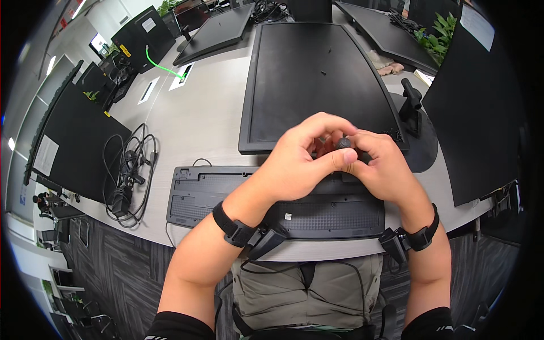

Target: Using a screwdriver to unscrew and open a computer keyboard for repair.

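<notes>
1. The left hand [297, 161] comes up from the bottom edge and curls over, with its thumb lying flat and pointing right.
2. The right hand [382, 167] comes up beside it, and the two hands touch in the middle.
3. Both hands pinch one small black round part [343, 143] between their fingertips. The grip is tight and narrow around it.
4. The small part looks smooth and round like a little knob. It sits above the keyboard [277, 201], near the bottom edge of the monitor [309, 73].
5. The keyboard is black, long and flat. It lies upside down, and its back looks bumpy with tiny dots.
6. The monitor is one big, dark, flat rectangle lying face down on the grey table [204, 122].
7. One black stand [416, 127] with a round base and a short post sits to the right.
8. A bundle of black cables [129, 173] lies in loops on the left.
9. Each wrist wears one black strap, so there are two.
</notes>
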{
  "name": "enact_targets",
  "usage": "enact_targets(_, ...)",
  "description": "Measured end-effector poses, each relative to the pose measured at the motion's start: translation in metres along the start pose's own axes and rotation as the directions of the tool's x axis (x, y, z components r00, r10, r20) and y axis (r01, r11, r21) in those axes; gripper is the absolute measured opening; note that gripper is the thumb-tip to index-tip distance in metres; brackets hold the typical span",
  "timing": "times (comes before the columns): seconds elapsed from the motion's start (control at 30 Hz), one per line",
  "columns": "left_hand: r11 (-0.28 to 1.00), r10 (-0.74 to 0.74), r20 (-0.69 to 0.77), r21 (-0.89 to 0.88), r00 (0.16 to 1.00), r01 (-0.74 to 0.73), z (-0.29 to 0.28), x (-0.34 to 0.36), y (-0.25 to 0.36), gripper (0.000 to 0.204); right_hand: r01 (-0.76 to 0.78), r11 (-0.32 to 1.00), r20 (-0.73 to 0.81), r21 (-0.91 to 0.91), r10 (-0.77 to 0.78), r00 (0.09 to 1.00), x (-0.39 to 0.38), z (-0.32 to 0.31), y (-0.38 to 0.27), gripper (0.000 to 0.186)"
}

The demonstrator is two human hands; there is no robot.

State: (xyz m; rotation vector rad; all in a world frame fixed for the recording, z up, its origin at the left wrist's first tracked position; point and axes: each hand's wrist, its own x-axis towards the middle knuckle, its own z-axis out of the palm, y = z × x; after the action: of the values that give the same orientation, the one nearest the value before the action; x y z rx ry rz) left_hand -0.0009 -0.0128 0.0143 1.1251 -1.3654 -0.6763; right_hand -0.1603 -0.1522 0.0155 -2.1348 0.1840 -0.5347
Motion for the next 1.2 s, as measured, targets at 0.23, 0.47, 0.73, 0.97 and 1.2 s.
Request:
enact_targets(0.23,0.995,0.058,0.023,0.082,0.998,-0.06,0.0,0.0,0.002,0.022,0.105,0.992,0.021,0.075,-0.107,0.994,-0.003,0.002,0.005,0.028)
enact_targets(0.47,0.995,-0.089,-0.138,-0.058,0.986,0.082,0.007,0.005,-0.004,0.024,-0.102,0.931,-0.013,0.351,0.114,0.993,-0.003,0.008,-0.007,0.02)
enact_targets(0.73,0.968,-0.061,-0.066,-0.245,0.996,0.043,0.008,0.004,0.004,0.022,0.08,0.994,0.05,0.078,-0.084,0.995,0.0,0.004,-0.002,0.023)
enact_targets(0.97,0.968,-0.027,-0.158,-0.25,0.987,-0.014,0.011,0.011,-0.011,0.021,0.039,0.987,-0.025,0.158,-0.035,0.999,-0.002,0.007,-0.006,0.023)
enact_targets(1.2,0.969,-0.035,-0.141,-0.248,0.989,-0.001,0.011,0.005,-0.005,0.011,0.128,0.991,-0.047,0.044,-0.126,0.991,0.002,0.011,0.002,0.021)
